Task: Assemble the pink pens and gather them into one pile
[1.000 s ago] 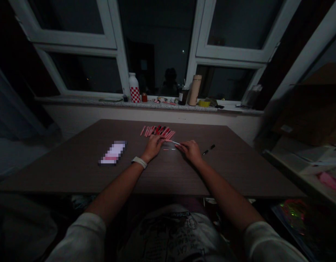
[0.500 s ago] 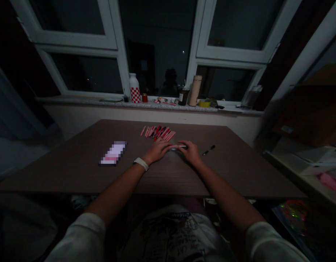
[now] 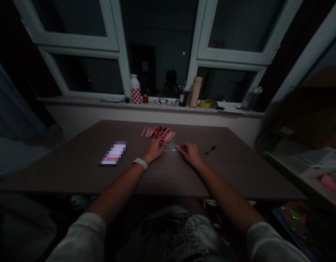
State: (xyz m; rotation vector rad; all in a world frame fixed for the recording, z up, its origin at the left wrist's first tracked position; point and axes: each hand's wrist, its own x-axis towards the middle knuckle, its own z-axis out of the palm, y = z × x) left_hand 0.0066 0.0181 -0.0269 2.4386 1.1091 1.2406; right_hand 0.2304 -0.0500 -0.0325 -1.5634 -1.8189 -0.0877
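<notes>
Pink-and-white thin strip [image 3: 170, 150] lies flat on the dark wood-grain surface [image 3: 168, 178] btwn the two hands; too dim & small to tell exactly what it is, and neither hand clearly grips it. Left hand [image 3: 155, 150], w/ a white wristband [image 3: 141, 163], rests palm-down just left of the strip, fingers loose & close together, nothing visible in them. Right hand [image 3: 189, 153] sits just right of it, fairly narrow, index finger [image 3: 178, 147] pointing at the strip's end, apparently empty. Step in hand looks like work on that strip alone. It lies so flat that lifting it calls for a fingertip pinch. Just past the left hand, a tight fan of pink & red pens [image 3: 158, 133]; right of the right hand, two short black pen parts [image 3: 209, 151]. Blurred phone-like slab [image 3: 113, 153] lies left of the wrist. Beyond, on the stone windowsill [image 3: 83, 102]: red-checked white bottle [image 3: 135, 90], tan flask [image 3: 196, 91].
</notes>
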